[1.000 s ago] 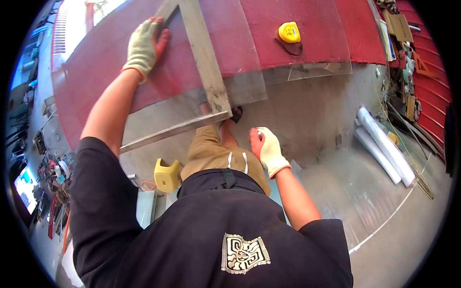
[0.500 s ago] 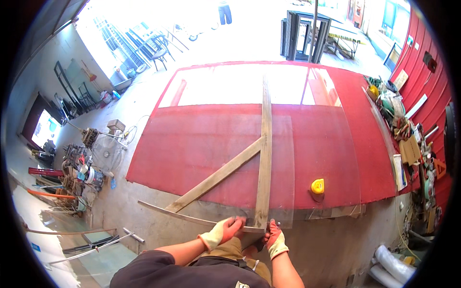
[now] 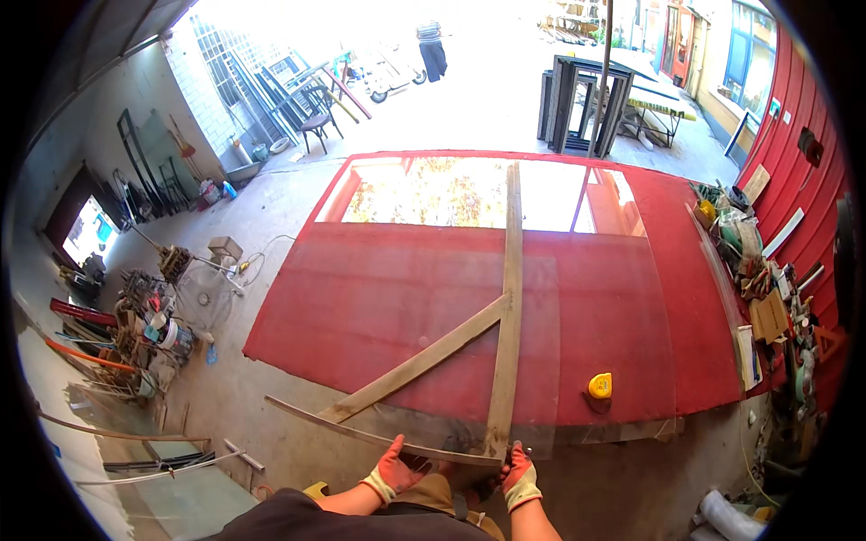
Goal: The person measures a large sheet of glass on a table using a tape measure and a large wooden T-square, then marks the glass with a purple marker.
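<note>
A large wooden T-square point(image 3: 508, 343) with a diagonal brace lies over clear glass sheets point(image 3: 613, 307) on the red-covered table point(image 3: 704, 334). Its crosspiece runs along the near edge. Just below that crosspiece is my left hand point(image 3: 391, 472), in an orange and cream glove, open with fingers spread; contact with the wood is unclear. My right hand point(image 3: 520, 480), gloved alike, is closed beside the T-square's near right corner. A small dark tip shows at its fingers, but the thing held is too small to name. A yellow tape measure point(image 3: 600, 386) rests on the glass to the right.
Tools and clutter point(image 3: 753, 243) line the red wall at right. A fan point(image 3: 206, 293) and piled tools stand left of the table. Dark frames point(image 3: 586, 104) stand beyond it, near a pole. Farther back a person point(image 3: 431, 50) stands near a scooter point(image 3: 394, 77).
My left hand has come off the crosspiece, moving left and down, and its fingers have spread. My right hand stays closed by the corner. The view has tilted up, showing more background.
</note>
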Demonstrator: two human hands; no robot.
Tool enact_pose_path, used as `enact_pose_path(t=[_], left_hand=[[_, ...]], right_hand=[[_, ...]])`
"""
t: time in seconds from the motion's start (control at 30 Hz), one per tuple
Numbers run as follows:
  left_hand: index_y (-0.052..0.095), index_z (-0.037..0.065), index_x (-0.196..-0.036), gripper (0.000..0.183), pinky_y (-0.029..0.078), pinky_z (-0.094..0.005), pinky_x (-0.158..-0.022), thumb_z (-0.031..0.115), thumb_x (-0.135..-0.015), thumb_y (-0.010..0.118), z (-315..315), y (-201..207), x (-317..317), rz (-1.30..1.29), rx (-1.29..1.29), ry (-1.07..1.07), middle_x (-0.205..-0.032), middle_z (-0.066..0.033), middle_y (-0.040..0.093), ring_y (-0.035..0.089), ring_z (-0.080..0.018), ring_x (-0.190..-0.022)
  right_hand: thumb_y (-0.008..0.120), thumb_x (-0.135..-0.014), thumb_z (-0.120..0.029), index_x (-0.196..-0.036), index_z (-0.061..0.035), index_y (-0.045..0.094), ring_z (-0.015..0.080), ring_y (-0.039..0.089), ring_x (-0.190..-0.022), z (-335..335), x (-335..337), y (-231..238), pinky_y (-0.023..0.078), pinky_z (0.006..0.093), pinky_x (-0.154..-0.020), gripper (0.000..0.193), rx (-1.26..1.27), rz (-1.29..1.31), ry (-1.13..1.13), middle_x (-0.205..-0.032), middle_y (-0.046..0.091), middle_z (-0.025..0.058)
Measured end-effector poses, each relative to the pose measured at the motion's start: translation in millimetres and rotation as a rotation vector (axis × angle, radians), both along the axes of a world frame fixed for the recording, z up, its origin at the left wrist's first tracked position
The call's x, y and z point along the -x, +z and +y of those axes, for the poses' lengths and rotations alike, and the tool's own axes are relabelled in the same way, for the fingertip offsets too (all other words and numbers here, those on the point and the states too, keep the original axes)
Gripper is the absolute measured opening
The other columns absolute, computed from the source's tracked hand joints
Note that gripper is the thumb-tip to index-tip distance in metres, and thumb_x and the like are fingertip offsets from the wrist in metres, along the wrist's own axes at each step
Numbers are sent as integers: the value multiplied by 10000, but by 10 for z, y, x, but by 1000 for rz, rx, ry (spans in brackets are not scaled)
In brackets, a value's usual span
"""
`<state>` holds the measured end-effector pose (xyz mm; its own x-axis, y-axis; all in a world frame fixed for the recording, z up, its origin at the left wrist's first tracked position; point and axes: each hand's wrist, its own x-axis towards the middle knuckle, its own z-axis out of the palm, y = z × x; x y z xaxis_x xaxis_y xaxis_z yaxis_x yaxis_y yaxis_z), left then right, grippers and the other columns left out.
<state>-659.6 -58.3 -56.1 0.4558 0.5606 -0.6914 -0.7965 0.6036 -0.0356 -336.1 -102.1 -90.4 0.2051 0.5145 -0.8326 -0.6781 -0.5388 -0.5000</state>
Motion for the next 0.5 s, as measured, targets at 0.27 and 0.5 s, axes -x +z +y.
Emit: enact_pose_path(t=[0.27,0.5], left_hand=[[660,96,-979,284,523,-619,-1059,366,-976,746,183,80,-232,-34,113,129,-1080,-113,713,672,-382,-1129],[628,87,-875,281,552,-554,-1007,333,-990,700,204,203,-293,-59,115,146,-962,-113,678,662,-348,-1001]], right_hand=[[695,-989,-610,-875,-228,566,129,380,-492,67,-14,153,295,324,-484,419,-38,26,-61,-643,402,-52],[702,-987,-608,-875,-235,581,120,375,-513,81,-24,212,282,316,-491,408,-3,56,-85,-648,411,-65]])
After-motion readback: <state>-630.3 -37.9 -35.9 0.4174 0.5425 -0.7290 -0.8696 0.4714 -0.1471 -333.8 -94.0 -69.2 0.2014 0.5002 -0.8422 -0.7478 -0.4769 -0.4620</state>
